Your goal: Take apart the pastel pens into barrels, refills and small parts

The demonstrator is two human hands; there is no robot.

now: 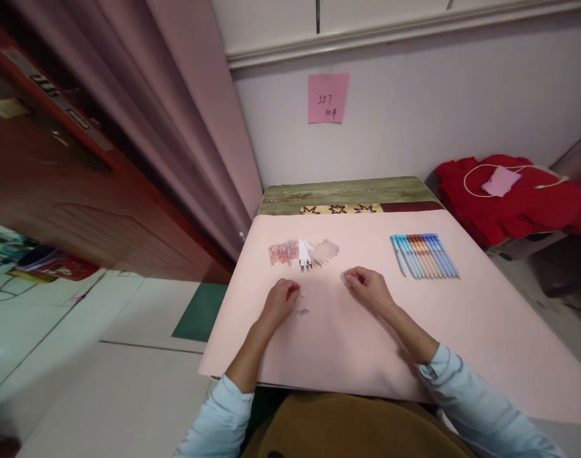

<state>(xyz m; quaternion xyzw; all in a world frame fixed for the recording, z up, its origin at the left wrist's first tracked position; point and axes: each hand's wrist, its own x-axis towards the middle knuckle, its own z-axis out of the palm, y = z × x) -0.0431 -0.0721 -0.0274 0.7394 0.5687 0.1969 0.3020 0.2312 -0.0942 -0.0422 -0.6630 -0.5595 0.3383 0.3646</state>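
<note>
In the head view our left hand (281,302) rests on the pink tabletop (462,331), with a small clear part (302,311) just right of it. It and our right hand (369,287) are loosely curled; we cannot tell whether either pinches anything. The pen parts (303,252) lie just beyond, axes near-to-far, nearer the left.

Pen parts (303,252) on the bench (462,318) behind the left hand (281,300), row of pens (424,256) right of them, right hand (368,288) between, small piece (302,311) beside left hand
</note>
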